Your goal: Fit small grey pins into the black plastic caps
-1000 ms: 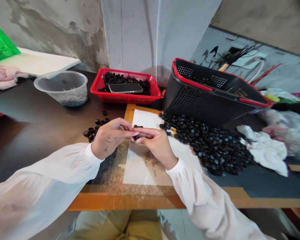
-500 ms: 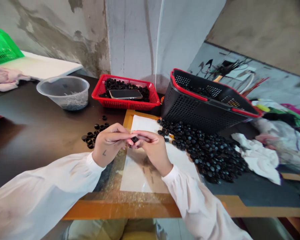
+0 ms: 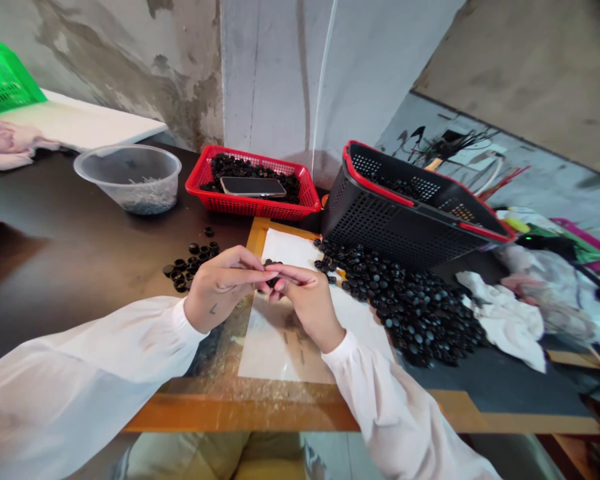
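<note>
Black part (image 3: 272, 283): turned since last frame — centre
Left hand (image 3: 216, 287), right hand (image 3: 310, 300): fingertips together, pinching it
Black pile (image 3: 420, 303): right of centre

Small part (image 3: 272, 283) between left hand (image 3: 219, 287) and right hand (image 3: 311, 303), over paper (image 3: 275, 350); loose caps (image 3: 180, 265) left of hands, bowl (image 3: 113, 191) farther left behind; tray (image 3: 265, 211) at far middle, phone (image 3: 253, 187) on parts (image 3: 230, 165) in tray; basket (image 3: 380, 223) right of tray, cap pile (image 3: 425, 317) before it, rag (image 3: 510, 323) right of pile; crate (image 3: 7, 80) on board (image 3: 90, 120), far left
</note>
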Tool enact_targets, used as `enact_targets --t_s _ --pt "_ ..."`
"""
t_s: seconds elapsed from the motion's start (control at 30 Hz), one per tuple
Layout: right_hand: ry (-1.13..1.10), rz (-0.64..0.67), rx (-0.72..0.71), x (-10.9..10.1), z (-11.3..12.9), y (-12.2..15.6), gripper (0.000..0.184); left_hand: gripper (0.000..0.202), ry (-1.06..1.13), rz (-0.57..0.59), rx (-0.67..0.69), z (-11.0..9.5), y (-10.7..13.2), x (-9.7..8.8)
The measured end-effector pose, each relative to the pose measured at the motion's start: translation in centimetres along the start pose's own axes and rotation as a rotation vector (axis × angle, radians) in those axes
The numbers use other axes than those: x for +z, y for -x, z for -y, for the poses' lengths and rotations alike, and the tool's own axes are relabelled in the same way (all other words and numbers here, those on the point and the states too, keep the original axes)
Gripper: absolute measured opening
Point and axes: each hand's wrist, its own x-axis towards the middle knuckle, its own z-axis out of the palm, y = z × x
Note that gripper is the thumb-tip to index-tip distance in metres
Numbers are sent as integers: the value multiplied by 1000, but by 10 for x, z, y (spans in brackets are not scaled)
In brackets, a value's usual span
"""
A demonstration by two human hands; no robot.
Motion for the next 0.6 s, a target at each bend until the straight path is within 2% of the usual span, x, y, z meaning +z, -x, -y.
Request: enact_targets --t_s 0.07,0.13,0.27,0.37,0.47,0.53,0.6 --pt "7 -47 3 1 -2 2 19 6 36 12 -19 0 0 4" --pt "13 -61 13 1 -1 3 20 10 -9 14 18 1 0 3" --pt "-18 19 42 -2 4 1 32 16 -338 7 176 0 -5 -9" --pt "-49 72 83 -4 7 0 43 15 -519 36 197 -1 -7 -16" --pt "-51 57 89 -2 5 0 35 15 -297 48 141 -2 -5 -11" --pt "-38 -1 74 1 3 2 27 13 -78 26 69 -2 -2 -3" --pt "-23 -52 79 3 2 3 23 11 30 27 8 -2 1 2"
